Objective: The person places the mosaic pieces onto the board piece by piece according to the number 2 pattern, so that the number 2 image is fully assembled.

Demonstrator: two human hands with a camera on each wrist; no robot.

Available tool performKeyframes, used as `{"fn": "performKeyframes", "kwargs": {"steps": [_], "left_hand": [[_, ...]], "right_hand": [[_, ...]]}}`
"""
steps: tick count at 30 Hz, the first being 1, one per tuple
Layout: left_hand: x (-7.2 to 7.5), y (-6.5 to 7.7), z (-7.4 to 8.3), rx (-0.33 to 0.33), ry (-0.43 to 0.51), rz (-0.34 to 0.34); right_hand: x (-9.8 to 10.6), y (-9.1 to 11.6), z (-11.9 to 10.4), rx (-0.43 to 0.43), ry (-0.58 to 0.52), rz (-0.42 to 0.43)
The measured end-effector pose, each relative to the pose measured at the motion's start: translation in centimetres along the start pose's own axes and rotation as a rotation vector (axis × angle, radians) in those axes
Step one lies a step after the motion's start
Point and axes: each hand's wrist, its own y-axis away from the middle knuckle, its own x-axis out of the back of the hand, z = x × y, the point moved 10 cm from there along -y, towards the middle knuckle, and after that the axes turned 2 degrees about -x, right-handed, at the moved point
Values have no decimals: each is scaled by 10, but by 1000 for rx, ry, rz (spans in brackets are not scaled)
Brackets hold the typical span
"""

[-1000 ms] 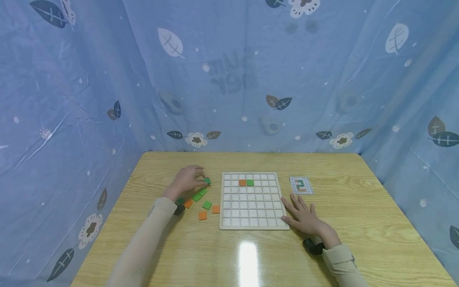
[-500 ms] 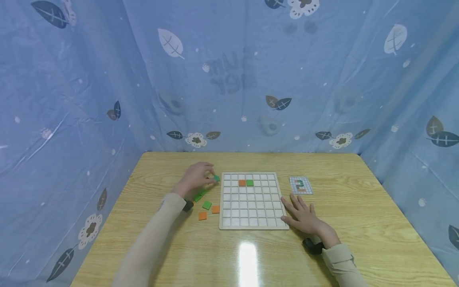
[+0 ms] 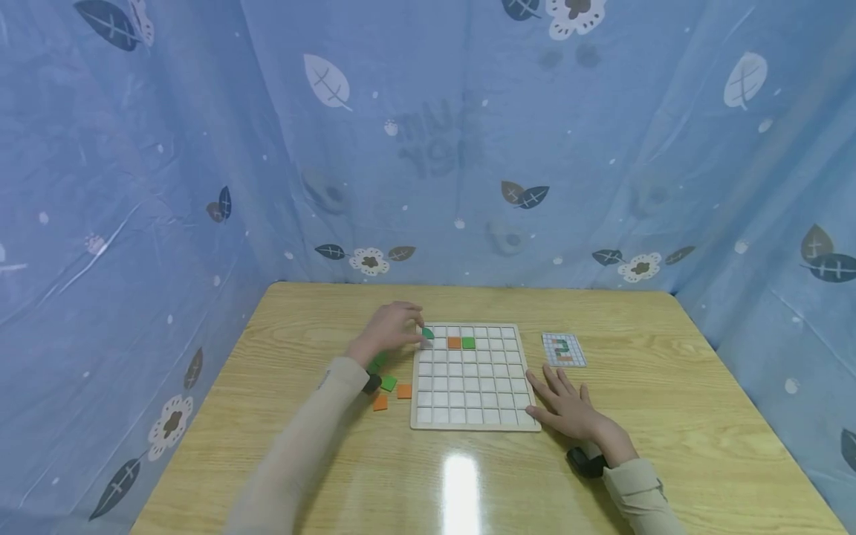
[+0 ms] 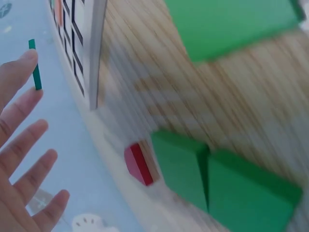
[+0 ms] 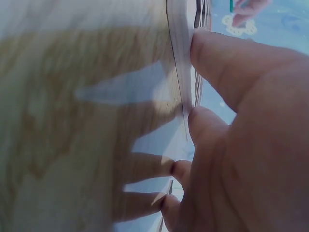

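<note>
Nearest, two pale sleeves point(image 3: 287, 446) come in over the wooden surface point(image 3: 374, 475), both cut off by the lower edge, each with a black wristband point(image 3: 586, 462) at its end. Left of the board lie two loose orange tiles point(image 3: 404, 391) and a green tile point(image 3: 388, 383) in plain sight, with more green partly behind the left wrist. The left wrist view shows three loose greens, one cropped at the top and two side by side point(image 4: 251, 198), plus one small red piece point(image 4: 137, 164), hidden in the head view. The sleeve covers part of the pile, so I can't give a full count.

The right hand point(image 3: 565, 409) lies at the board's right edge, fingers spread, its grip wide and slack, thumb and forefinger touching the rim. The one board point(image 3: 472, 384) has seven rows of seven squares; two are filled, with an orange tile point(image 3: 454, 342) and a green tile beside it in the second row from the far side.

The left hand's point(image 3: 390, 328) grip is a narrow pinch on one green tile, held over the far left corner; whether it touches the board is unclear. One card point(image 3: 564, 350) sits right of the board, its orange-and-green figure small and blurry. Behind hangs a blue curtain point(image 3: 428, 245).
</note>
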Motion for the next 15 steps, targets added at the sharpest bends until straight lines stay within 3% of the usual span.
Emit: {"fn": "performKeyframes", "kwargs": {"steps": [15], "left_hand": [[-17, -17, 27, -17, 1, -18]], "right_hand": [[0, 0, 1, -9, 10, -12]]}}
